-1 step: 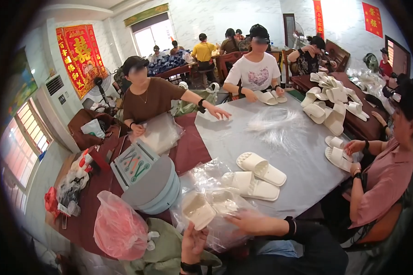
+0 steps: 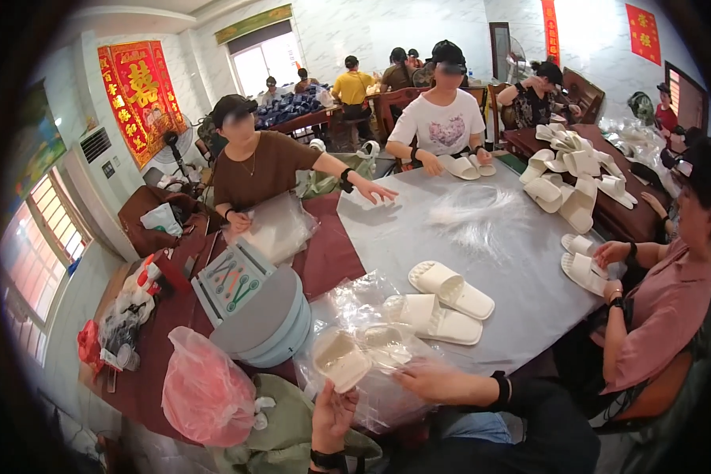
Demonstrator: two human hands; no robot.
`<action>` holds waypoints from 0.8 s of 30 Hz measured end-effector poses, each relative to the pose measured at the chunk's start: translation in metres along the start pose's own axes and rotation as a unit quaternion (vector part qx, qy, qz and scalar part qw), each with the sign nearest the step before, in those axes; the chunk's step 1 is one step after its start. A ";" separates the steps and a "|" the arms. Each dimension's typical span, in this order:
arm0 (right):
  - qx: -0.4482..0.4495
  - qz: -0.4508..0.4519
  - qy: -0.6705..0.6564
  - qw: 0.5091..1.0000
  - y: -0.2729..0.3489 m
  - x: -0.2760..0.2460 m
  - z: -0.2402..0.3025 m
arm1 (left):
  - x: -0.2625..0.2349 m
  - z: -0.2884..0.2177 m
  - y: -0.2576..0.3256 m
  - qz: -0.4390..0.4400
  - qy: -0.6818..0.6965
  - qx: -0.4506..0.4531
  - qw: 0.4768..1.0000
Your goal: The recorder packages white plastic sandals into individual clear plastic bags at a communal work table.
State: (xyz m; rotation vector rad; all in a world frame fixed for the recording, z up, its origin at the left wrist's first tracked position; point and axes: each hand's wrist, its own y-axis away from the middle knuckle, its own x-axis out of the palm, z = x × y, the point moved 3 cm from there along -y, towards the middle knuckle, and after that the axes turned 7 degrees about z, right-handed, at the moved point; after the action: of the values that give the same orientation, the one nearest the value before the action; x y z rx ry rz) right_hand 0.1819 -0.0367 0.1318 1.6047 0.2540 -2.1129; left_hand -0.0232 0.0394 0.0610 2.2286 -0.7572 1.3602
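Note:
My left hand (image 2: 332,417) comes up from the lower edge and holds a cream slipper (image 2: 340,362) by its heel, sole side up. My right hand (image 2: 433,379) reaches in from the right and grips the clear plastic bag (image 2: 375,395) that lies around that slipper. A second slipper (image 2: 385,341) shows inside the bag, just beyond my fingers. Both wrists wear black bands. Two more cream slippers (image 2: 450,288) (image 2: 436,320) lie side by side on the grey table (image 2: 521,300) behind the bag.
A grey-blue round machine (image 2: 265,320) and a pink plastic bag (image 2: 205,391) stand to my left. Loose clear bags (image 2: 355,292) lie beside them. Three other people sit around the table handling slippers. A pile of slippers (image 2: 573,178) is at the far right.

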 end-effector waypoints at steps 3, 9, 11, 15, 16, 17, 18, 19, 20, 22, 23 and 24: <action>-0.087 -0.199 0.082 0.973 0.010 0.003 -0.006 | 0.006 -0.008 0.004 -0.005 0.009 -0.004 1.000; -0.141 -0.439 0.130 0.878 0.020 -0.053 0.009 | 0.051 -0.007 0.023 -0.010 -0.155 0.025 0.987; -0.150 -0.441 0.147 0.872 0.023 -0.052 0.013 | 0.060 -0.007 0.024 0.000 -0.163 0.026 0.986; -0.217 -0.420 0.178 0.863 0.027 -0.044 0.014 | 0.065 -0.012 0.028 -0.033 -0.122 0.081 0.989; -0.228 -0.423 0.184 0.857 0.030 -0.047 0.015 | 0.070 -0.015 0.031 -0.048 -0.177 0.107 0.977; -0.232 -0.424 0.182 0.857 0.030 -0.046 0.013 | 0.073 -0.012 0.035 -0.051 -0.178 0.111 0.976; -0.238 -0.441 0.190 0.844 0.030 -0.044 0.012 | 0.075 -0.011 0.038 -0.067 -0.237 0.140 0.959; -0.240 -0.457 0.200 0.833 0.034 -0.042 0.012 | 0.077 -0.010 0.040 -0.080 -0.293 0.165 0.938; -0.242 -0.459 0.187 0.834 0.035 -0.030 0.007 | 0.078 -0.010 0.039 -0.081 -0.292 0.166 0.939; -0.247 -0.475 0.251 0.807 0.040 -0.021 0.011 | 0.079 -0.012 0.035 -0.085 -0.349 0.223 0.906; -0.249 -0.490 0.314 0.774 0.043 -0.016 0.015 | 0.077 -0.011 0.034 -0.085 -0.348 0.223 0.907; -0.198 -0.521 0.372 0.742 0.042 -0.006 0.014 | 0.074 -0.010 0.033 -0.106 -0.339 0.245 0.902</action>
State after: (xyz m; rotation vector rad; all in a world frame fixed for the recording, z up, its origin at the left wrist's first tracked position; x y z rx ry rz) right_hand 0.1906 -0.0780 0.1468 2.1714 2.1293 -1.5890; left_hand -0.0239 0.0034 0.1339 3.1408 -0.3613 0.6928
